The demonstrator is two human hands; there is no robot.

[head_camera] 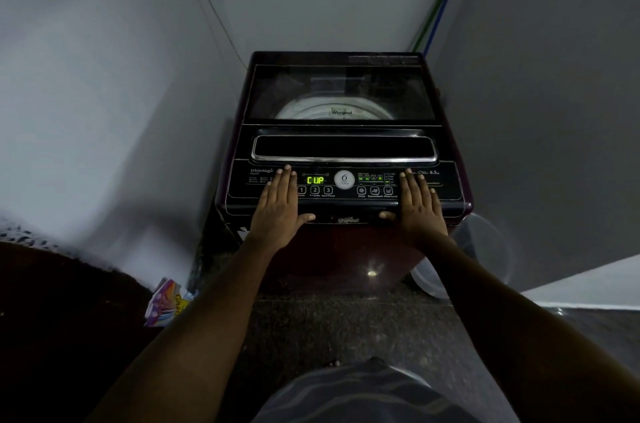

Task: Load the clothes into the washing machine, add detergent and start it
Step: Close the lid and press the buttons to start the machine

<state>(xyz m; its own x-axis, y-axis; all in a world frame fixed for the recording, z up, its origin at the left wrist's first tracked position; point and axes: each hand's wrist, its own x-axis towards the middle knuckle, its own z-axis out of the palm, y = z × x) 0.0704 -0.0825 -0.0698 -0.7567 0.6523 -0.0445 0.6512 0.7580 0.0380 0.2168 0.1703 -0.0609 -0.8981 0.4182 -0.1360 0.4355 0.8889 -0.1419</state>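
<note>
Your forearms point(194, 311) reach the washing machine point(346, 249), lid point(341, 93) shut. Left of it lies a colourful packet point(166, 301). On its panel point(346, 200) your left hand point(277, 211) rests flat, empty; display point(315, 180) reads CUP; right hand point(420, 211) flat, empty too.

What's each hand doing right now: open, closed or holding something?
Left hand: open, fingers straight, resting flat on the control panel.
Right hand: open, flat on the same panel, holding nothing.

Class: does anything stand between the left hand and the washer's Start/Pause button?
Nothing visible does. The left hand lies flat on the control panel, left of the Start/Pause button; only the flush Power button and Program button sit between them.
</note>
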